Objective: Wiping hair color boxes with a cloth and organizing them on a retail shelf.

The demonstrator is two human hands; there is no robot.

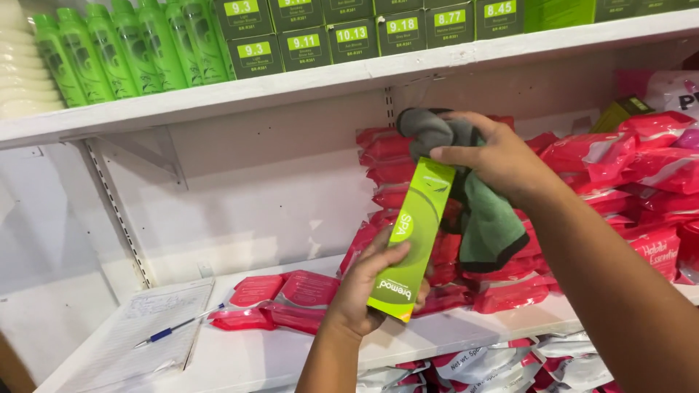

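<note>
Head view: your left hand (364,287) clamped the green box (413,236) upright at frame centre so your right hand (495,160), gripping the cloth (484,211), could wipe its top.

White wall panel (247,196) behind the hands, with a slotted metal upright (116,211) and bracket (156,149) to their left. White upper shelf (291,84) above them; white lower shelf (240,356) beneath. Lighting even, soft shadows.

left hand (368,280) gripping, right hand (495,156) clenched
</note>
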